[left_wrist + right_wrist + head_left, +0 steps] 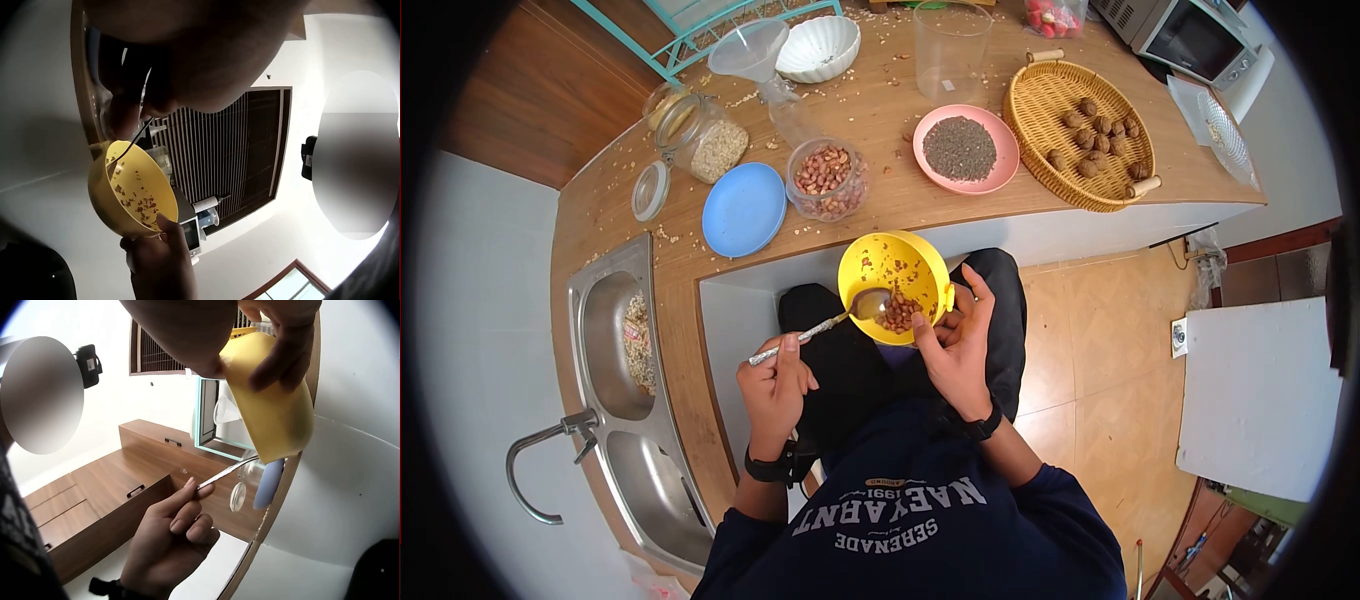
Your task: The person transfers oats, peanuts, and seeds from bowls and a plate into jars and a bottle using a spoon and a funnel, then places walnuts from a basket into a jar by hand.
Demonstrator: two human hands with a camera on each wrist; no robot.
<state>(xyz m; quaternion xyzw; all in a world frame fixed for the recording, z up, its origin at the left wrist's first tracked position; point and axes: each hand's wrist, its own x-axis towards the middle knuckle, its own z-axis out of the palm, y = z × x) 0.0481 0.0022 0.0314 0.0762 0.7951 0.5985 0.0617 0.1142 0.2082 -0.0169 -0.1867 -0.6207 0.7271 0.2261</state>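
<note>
A yellow bowl (880, 260) holding red-brown nuts is held over the lap, in front of the counter's edge. My right hand (962, 350) grips its right side, thumb over the rim; in the right wrist view that hand (284, 344) has its fingers against the outside of the yellow bowl (269, 406). My left hand (775, 390) pinches the handle of a metal spoon (800, 337), whose head lies inside the bowl beside the nuts. In the left wrist view the yellow bowl (140, 187) is tilted, with small nut pieces on its inner wall.
On the counter stand a blue plate (744, 209), a jar of nuts (828, 180), a pink plate of dark seeds (1006, 150), a wicker tray with walnuts (1035, 95), an oat jar (710, 140) and a funnel (748, 48). A double sink (605, 420) is at left.
</note>
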